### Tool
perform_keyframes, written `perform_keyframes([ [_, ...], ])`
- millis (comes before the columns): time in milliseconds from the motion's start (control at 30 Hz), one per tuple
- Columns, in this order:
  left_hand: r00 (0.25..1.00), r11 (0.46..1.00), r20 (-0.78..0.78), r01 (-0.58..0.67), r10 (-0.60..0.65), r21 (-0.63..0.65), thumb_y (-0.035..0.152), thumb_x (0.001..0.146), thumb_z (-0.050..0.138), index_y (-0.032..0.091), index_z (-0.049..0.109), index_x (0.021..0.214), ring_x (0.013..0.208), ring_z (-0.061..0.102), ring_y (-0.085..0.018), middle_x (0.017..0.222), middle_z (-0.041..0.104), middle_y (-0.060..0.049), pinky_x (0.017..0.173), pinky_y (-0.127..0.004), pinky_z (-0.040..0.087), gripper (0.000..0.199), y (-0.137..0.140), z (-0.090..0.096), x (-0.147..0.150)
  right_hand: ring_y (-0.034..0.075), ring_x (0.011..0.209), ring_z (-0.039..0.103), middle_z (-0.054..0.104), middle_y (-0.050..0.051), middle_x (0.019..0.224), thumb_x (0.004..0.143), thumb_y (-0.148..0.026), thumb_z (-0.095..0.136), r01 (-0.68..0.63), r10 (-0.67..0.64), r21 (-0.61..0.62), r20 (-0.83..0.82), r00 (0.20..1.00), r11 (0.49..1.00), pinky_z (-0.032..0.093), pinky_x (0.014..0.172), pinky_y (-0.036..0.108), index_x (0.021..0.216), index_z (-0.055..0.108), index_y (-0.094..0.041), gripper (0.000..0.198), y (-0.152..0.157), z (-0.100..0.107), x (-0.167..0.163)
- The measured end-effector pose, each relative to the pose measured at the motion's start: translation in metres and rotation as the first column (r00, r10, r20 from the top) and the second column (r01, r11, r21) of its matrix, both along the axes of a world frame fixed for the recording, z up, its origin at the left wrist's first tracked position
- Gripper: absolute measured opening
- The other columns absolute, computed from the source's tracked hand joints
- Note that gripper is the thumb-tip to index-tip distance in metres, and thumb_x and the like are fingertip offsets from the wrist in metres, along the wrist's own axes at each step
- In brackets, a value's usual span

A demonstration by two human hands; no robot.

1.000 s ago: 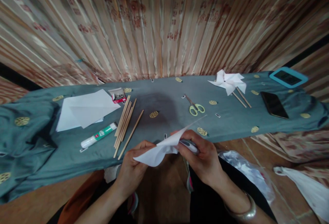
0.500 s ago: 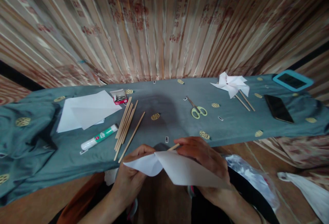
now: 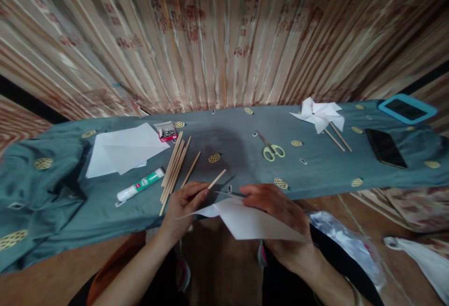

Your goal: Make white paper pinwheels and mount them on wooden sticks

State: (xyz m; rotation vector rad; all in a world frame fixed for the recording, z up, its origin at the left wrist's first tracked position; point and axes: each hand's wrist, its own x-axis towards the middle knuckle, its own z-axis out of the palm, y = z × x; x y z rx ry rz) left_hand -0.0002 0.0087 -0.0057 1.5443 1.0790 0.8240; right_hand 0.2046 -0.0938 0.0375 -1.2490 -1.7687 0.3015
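Two hands work over a teal-clothed worktop [image 3: 315,175] before striped curtains [image 3: 224,39]: left hand [image 3: 184,203] pinches a wooden stick [image 3: 216,179], right hand [image 3: 277,207] grasps white paper [image 3: 252,224].

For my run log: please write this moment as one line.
left hand: holds wooden stick | right hand: holds white paper | scissors: on table

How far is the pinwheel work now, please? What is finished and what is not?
Done: one white paper pinwheel on its wooden sticks lies at the far right of the grey-green cloth-covered table. In hand: the left hand pinches a thin wooden stick, and the right hand holds a folded white paper sheet. Left: paper and stick are not joined; spare white sheets and loose wooden sticks wait.
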Motion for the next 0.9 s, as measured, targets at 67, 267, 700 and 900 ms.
perform_keyframes([
  [67,0.995,0.997,-0.097,-0.016,0.023,0.075,0.034,0.079,0.065,0.017,0.076,0.097,0.082,0.066,-0.021,0.089,0.073,-0.008,0.073,-0.029,0.051,0.028,0.011,-0.012,0.000,0.024,0.110,0.061,0.067,0.007,0.118,0.087,-0.023,0.057,-0.006,0.006,0.006,-0.010,1.000,1.000,0.050,0.094,0.042,0.115,0.058,-0.027,0.029,-0.001,0.000,0.001],
  [267,0.934,0.917,-0.358,0.158,-0.018,0.367,0.028,0.081,0.055,0.015,0.075,0.097,0.094,0.065,-0.026,0.096,0.071,-0.013,0.088,-0.041,0.050,0.029,0.030,-0.023,0.003,0.022,0.106,0.064,0.070,0.008,0.112,0.085,-0.017,0.057,0.015,-0.014,0.002,-0.070,0.997,1.000,0.051,0.092,0.038,0.107,0.064,-0.024,0.025,0.000,0.005,-0.001],
  [700,0.940,0.963,0.261,0.252,-0.220,-0.096,0.027,0.073,0.072,0.014,0.069,0.110,0.107,0.063,-0.024,0.114,0.070,-0.009,0.097,-0.034,0.047,0.040,-0.017,0.036,0.023,0.007,0.048,0.037,0.051,-0.006,0.052,0.067,-0.038,0.077,0.005,-0.406,-0.527,-0.649,0.643,0.850,0.031,0.047,0.021,0.062,0.064,-0.018,0.024,0.024,-0.003,-0.003],
  [900,0.987,0.994,0.157,0.059,-0.043,-0.094,0.030,0.067,0.076,0.013,0.074,0.087,0.076,0.068,-0.020,0.085,0.076,-0.006,0.073,-0.028,0.053,0.027,-0.016,0.026,0.031,0.007,0.051,0.040,0.055,-0.005,0.056,0.062,-0.034,0.079,-0.051,-0.374,-0.523,-0.671,0.641,0.851,0.033,0.049,0.021,0.063,0.065,-0.018,0.021,0.025,-0.008,-0.011],
])
